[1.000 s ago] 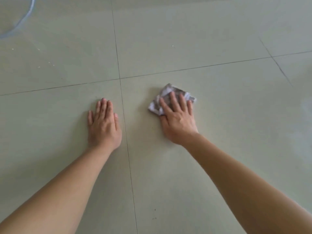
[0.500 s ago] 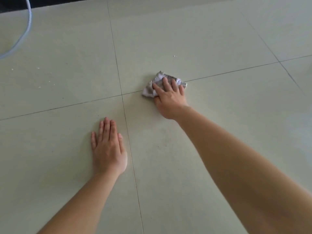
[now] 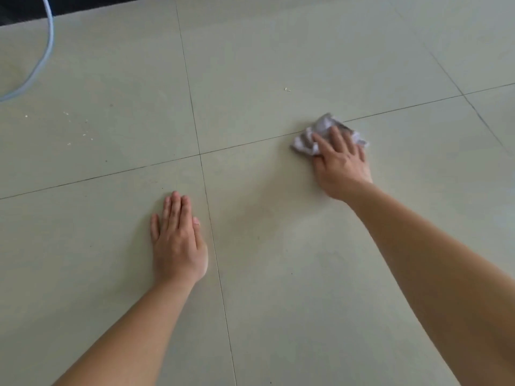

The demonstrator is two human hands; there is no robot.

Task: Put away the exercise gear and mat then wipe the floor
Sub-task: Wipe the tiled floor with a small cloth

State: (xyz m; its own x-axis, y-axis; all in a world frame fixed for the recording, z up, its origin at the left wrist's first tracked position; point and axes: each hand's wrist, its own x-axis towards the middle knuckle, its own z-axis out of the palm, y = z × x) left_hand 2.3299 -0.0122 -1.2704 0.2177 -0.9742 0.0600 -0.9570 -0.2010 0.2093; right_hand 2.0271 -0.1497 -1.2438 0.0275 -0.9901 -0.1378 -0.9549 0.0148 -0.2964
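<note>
Head camera view, looking down at a pale greenish tiled floor [image 3: 278,274] crossed by thin dark grout lines. Two bare forearms reach forward from the bottom of the frame. The left hand [image 3: 178,240] lies palm down on the tile just left of a grout line, with its fingers [image 3: 175,207] straight and held close together and the thumb tucked alongside; it holds nothing and simply presses flat on the floor. The right hand [image 3: 341,165] is stretched farther forward and to the right, palm down on a crumpled whitish-grey cloth [image 3: 312,142]. Its fingers are spread slightly and laid flat over the cloth, pressing it to the floor rather than gripping it in a fist; whether the thumb is hooked under the cloth cannot be told. The cloth sits bunched on the floor, on a grout line that runs across the frame, and sticks out ahead of and to the left of the fingertips. A few small pale crumbs [image 3: 83,129] are scattered on the tile at far left, well apart from both hands, and another speck [image 3: 287,90] lies beyond the cloth. A pale blue cord [image 3: 46,59] curves across the top left corner, near a dark strip [image 3: 69,2] at the floor's far edge.
</note>
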